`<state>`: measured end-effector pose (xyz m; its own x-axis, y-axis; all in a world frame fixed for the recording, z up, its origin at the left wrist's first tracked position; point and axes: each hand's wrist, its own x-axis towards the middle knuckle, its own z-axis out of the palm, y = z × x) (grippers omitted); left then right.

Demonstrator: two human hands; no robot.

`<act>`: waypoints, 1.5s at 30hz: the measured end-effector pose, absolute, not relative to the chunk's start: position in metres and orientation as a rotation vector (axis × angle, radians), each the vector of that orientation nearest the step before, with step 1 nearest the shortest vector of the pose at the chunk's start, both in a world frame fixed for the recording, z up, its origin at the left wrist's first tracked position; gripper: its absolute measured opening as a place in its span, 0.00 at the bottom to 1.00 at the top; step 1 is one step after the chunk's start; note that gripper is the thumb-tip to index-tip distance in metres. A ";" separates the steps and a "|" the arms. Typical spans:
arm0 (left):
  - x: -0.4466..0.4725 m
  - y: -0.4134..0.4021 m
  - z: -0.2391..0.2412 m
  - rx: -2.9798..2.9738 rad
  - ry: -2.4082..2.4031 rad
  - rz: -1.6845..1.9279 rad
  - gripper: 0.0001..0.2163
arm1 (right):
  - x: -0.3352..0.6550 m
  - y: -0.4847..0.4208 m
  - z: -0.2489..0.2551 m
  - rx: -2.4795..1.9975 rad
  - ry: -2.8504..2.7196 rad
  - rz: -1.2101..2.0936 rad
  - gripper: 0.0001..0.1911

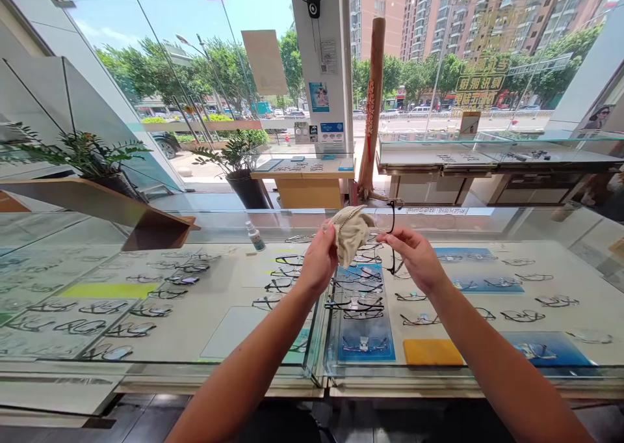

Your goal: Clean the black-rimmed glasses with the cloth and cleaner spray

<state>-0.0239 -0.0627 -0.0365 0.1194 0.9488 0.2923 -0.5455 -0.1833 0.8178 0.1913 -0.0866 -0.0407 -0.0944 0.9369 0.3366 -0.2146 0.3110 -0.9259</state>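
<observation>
Over the glass display case, my left hand (pixel 319 255) is closed around a crumpled beige cloth (pixel 351 235). The cloth covers one side of a pair of glasses (pixel 392 218) with a dark frame, so that lens is hidden. My right hand (pixel 414 255) pinches the glasses near the middle of the frame, fingers closed. One dark rim stands up above the right fingertips, and a dark part hangs below them. On the glass top to the left of my hands stands a small white spray bottle (pixel 255 236).
Beneath my arms, the glass display case (pixel 219 287) holds rows of glasses. A yellow-orange cloth (pixel 432 352) lies near its front edge on the right. A wooden stand (pixel 158 231) rests at the left. Behind are a potted plant (pixel 246 183) and a wooden post (pixel 374 98).
</observation>
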 end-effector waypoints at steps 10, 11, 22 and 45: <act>0.001 -0.083 -0.058 1.089 0.503 1.321 0.30 | 0.147 -0.100 -0.062 -1.187 -1.929 -0.267 0.15; 0.001 -0.085 -0.060 1.109 0.515 1.321 0.31 | 0.144 -0.099 -0.063 -1.225 -1.924 -0.338 0.16; -0.008 -0.089 -0.059 1.606 0.689 1.317 0.29 | 0.161 -0.089 -0.055 -1.099 -1.763 -0.391 0.09; -0.020 -0.080 -0.020 1.850 0.775 1.137 0.20 | 0.230 -0.063 0.000 -0.643 -1.098 0.797 0.15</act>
